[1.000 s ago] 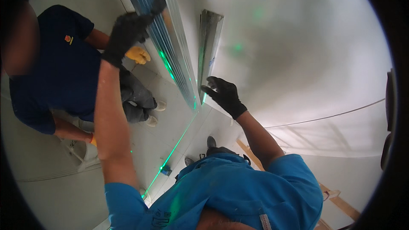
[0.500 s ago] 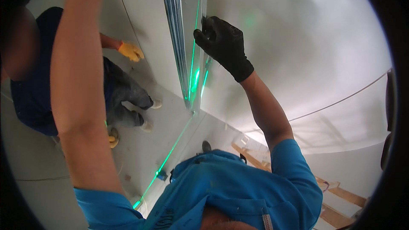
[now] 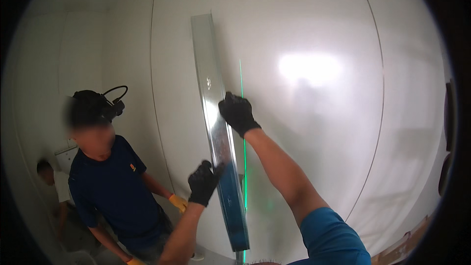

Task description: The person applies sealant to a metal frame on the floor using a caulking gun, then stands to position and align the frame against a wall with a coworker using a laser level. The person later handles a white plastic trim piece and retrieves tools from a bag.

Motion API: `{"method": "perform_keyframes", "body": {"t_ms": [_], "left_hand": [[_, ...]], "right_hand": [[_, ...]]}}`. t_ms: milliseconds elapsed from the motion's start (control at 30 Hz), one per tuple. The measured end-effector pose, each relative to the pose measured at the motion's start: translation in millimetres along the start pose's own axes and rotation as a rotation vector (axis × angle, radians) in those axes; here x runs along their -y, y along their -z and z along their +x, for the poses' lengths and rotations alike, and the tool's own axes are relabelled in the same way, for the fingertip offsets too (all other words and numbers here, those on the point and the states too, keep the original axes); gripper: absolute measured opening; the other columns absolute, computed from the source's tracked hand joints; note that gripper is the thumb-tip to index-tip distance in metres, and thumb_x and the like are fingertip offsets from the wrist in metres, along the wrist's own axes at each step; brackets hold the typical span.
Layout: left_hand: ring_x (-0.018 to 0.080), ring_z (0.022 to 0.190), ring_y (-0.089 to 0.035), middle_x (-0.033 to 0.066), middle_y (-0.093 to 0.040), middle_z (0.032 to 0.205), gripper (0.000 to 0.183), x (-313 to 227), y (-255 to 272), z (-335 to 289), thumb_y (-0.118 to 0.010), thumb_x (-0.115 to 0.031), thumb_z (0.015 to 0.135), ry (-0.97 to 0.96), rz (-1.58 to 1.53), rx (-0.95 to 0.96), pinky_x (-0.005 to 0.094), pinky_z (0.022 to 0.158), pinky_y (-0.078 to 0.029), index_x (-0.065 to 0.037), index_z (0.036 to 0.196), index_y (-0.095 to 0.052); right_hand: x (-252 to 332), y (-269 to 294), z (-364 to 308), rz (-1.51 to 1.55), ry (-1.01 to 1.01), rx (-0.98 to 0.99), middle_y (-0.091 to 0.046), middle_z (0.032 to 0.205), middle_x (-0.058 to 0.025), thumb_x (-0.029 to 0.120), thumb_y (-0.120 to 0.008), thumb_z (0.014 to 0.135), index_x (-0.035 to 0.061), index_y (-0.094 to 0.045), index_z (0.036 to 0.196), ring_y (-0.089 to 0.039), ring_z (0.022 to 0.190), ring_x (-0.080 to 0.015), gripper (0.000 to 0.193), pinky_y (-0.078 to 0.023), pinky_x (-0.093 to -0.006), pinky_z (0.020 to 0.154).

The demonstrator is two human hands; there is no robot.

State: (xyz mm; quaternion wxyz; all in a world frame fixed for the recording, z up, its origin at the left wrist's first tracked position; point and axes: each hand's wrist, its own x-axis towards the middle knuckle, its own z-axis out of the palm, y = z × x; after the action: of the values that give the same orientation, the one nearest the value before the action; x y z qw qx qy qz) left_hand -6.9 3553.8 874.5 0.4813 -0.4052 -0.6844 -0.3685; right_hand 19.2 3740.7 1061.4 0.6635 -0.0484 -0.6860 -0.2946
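Observation:
A long, shiny metal channel [image 3: 223,149] stands nearly upright against the white wall, its top leaning slightly left. My right hand [image 3: 238,113] wears a black glove and is closed on the channel's right edge, about halfway up. Lower down, my left hand [image 3: 202,185], also in a black glove, grips the left edge with the fingertips at the metal face. A thin green laser line [image 3: 246,176] runs vertically on the wall, just right of the channel and partly behind my right hand.
A co-worker in a dark blue shirt [image 3: 115,191] and yellow gloves stands close on my left. Behind, another person in a white shirt [image 3: 63,186] is low down. Panel seams [image 3: 380,83] cross the white wall [image 3: 314,167]. Wooden pieces [image 3: 405,245] lie at the lower right.
The view has tilted up from the floor to the wall. My left hand, raised out of view before, has come down to the channel's left edge. My right hand stays on the right edge.

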Motion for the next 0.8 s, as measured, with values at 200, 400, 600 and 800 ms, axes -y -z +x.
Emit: {"method": "perform_keyframes", "body": {"t_ms": [200, 400, 600, 800], "left_hand": [[0.0273, 0.057, -0.06, 0.009, -0.061, 0.069, 0.018, 51, -66, 47, -0.058, -0.027, 0.093, -0.318, 0.133, -0.294, 0.0405, 0.05, -0.048, -0.01, 0.087, -0.06], [0.0291, 0.082, -0.064, 0.0137, -0.066, 0.09, 0.02, 78, -130, 185, -0.053, -0.026, 0.095, -0.178, -0.078, 0.062, 0.0426, 0.068, -0.051, -0.011, 0.097, -0.065], [0.0251, 0.079, -0.065, 0.0122, -0.069, 0.083, 0.037, 94, -128, 326, -0.047, -0.037, 0.095, -0.091, -0.266, 0.01, 0.0411, 0.078, -0.051, -0.009, 0.089, -0.071], [0.0237, 0.074, -0.065, 0.0115, -0.068, 0.078, 0.037, 82, -144, 347, -0.055, -0.043, 0.09, 0.059, -0.383, 0.162, 0.0386, 0.069, -0.051, -0.011, 0.087, -0.071]], "right_hand": [[-3, -33, 93, 0.073, -0.198, -0.055, -0.066, 0.069, -0.0123, 0.036, -0.054, 0.092, 0.0046, -0.055, 0.093, -0.066, 0.064, -0.0301, 0.032, -0.053, -0.0425, 0.06], [-37, 60, 46, 0.296, -0.11, -0.107, -0.069, 0.079, -0.0098, 0.04, -0.069, 0.087, 0.007, -0.057, 0.115, -0.067, 0.065, -0.0239, 0.045, -0.054, -0.0334, 0.06], [-49, 116, -145, 0.474, -0.559, 0.328, -0.069, 0.082, -0.0073, 0.025, -0.07, 0.09, 0.007, -0.057, 0.116, -0.066, 0.061, -0.014, 0.034, -0.052, -0.0261, 0.056], [-72, 168, -260, 0.381, -0.978, 0.652, -0.068, 0.089, -0.0084, 0.025, -0.064, 0.094, 0.0061, -0.057, 0.121, -0.065, 0.071, -0.0159, 0.034, -0.051, -0.03, 0.063]]}}
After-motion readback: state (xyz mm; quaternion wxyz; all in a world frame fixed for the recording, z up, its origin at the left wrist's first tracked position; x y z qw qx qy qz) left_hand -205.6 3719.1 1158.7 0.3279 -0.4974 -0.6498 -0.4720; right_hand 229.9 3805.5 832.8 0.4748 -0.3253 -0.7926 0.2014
